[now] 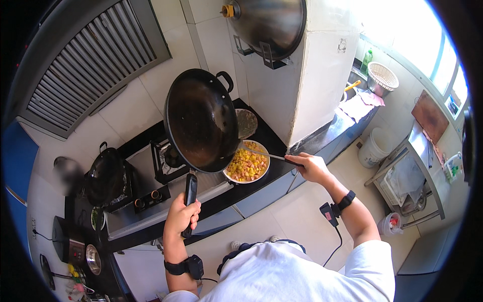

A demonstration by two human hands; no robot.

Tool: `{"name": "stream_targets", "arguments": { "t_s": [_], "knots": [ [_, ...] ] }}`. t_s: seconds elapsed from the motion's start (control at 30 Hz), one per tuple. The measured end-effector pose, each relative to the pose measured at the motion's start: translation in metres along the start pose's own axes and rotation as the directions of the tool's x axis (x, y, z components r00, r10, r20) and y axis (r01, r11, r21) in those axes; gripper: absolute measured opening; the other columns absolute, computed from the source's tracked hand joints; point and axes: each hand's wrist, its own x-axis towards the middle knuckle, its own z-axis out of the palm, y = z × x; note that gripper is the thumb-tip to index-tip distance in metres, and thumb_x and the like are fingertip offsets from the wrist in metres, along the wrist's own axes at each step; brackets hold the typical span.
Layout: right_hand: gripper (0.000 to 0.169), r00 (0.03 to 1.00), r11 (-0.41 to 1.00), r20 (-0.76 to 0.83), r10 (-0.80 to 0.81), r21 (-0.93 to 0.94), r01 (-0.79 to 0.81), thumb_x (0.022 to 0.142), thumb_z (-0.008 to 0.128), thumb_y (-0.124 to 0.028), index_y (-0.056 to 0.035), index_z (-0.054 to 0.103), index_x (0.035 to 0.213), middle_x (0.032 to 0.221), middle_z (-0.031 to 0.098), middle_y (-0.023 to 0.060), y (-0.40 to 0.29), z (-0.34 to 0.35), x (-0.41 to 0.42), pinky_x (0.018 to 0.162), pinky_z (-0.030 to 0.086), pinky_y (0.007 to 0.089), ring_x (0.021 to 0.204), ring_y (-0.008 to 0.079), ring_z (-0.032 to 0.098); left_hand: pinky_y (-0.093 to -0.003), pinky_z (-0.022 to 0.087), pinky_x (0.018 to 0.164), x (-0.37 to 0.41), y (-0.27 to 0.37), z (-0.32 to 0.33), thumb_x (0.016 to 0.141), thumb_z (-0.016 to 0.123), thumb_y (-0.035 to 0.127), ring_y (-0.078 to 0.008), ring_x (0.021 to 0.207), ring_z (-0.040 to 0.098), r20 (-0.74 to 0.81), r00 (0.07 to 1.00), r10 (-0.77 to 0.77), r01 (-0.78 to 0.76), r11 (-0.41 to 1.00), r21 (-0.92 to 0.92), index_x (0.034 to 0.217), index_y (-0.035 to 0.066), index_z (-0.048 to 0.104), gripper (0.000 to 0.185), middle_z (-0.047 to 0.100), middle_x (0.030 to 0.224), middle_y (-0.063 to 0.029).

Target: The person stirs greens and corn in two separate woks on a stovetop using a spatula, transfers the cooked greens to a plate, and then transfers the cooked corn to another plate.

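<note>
My left hand [182, 214] grips the black handle of a large wok [200, 120]. The wok is lifted off the stove and steeply tilted, its dark interior smeared with a little residue. Below its lower right rim, a white plate [269, 163] on the counter is heaped with diced yellow and pink food [247, 166]. In my right hand [313, 169] is a metal spatula [266, 154] with a dark handle. The spatula's head meets the wok's rim over the plate, though whether it touches the food is hard to tell.
A gas burner [170, 158] sits left of the lifted wok. Beyond it, a second black pan [106, 177] occupies the stove. Behind the plate lies a round lid or dish [247, 123]. A tiled pillar [328, 75] rises at the counter's right, and a range hood [94, 68] hangs upper left.
</note>
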Motion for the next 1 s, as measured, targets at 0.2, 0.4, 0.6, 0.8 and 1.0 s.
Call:
{"name": "stream_targets", "arguments": {
  "t_s": [0.2,0.4,0.6,0.8,1.0],
  "knots": [
    [0.054,0.999,1.0,0.042,0.017,0.016,-0.017,0.076,0.06,-0.003,-0.0266,0.055,0.125,0.084,0.057,0.0084,-0.014,0.012,0.018,0.065,0.051,0.0375,0.073,0.029,0.061,-0.0233,0.036,0.034,0.001,0.002,-0.001,0.082,0.06,0.009,-0.0061,0.043,0.043,0.021,1.0,-0.009,0.009,1.0,-0.013,0.086,0.005,0.041,0.02,0.046,0.064,-0.0024],
    [0.057,0.995,0.992,0.102,0.019,-0.129,-0.006,0.07,0.06,0.003,-0.0257,0.06,0.119,0.081,0.058,0.0073,0.009,-0.044,0.005,0.064,0.051,0.0334,0.073,0.0261,0.061,-0.0231,0.036,0.035,-0.002,0.001,-0.01,0.082,0.059,0.009,-0.0062,0.043,0.043,0.04,0.999,-0.01,0.011,0.999,-0.031,0.088,0.005,0.042,0.018,0.046,0.064,-0.0023],
    [0.055,0.999,0.997,-0.01,0.035,0.064,-0.034,0.072,0.062,0.004,-0.0226,0.06,0.12,0.084,0.062,0.0078,0.001,-0.041,0.005,0.069,0.051,0.0343,0.076,0.0285,0.061,-0.023,0.036,0.034,0.002,0.002,-0.015,0.084,0.058,0.01,-0.0056,0.043,0.042,0.024,1.0,-0.019,0.021,0.998,-0.056,0.088,0.005,0.041,0.017,0.045,0.064,-0.0024],
    [0.048,0.961,0.74,0.165,0.223,0.613,-0.277,0.08,0.06,0.003,-0.0089,0.053,0.126,0.108,0.063,0.0073,0.013,0.014,-0.01,0.086,0.045,0.027,0.094,0.0139,0.058,-0.0227,0.036,0.034,0.003,0.012,-0.019,0.084,0.058,0.009,-0.0055,0.043,0.042,0.078,0.997,-0.018,0.028,0.991,-0.132,0.089,0.005,0.043,0.016,0.045,0.065,-0.0019],
    [0.046,0.965,0.919,-0.161,0.208,0.37,-0.136,0.077,0.061,0.004,-0.0118,0.057,0.12,0.091,0.06,0.0119,-0.015,0.052,-0.058,0.07,0.048,0.0307,0.078,0.0263,0.06,-0.0207,0.035,0.035,-0.001,0.015,-0.022,0.083,0.057,0.009,-0.0048,0.044,0.041,0.126,0.992,-0.025,0.063,0.948,-0.311,0.091,0.004,0.046,0.015,0.043,0.065,-0.0005]
  ]
}}
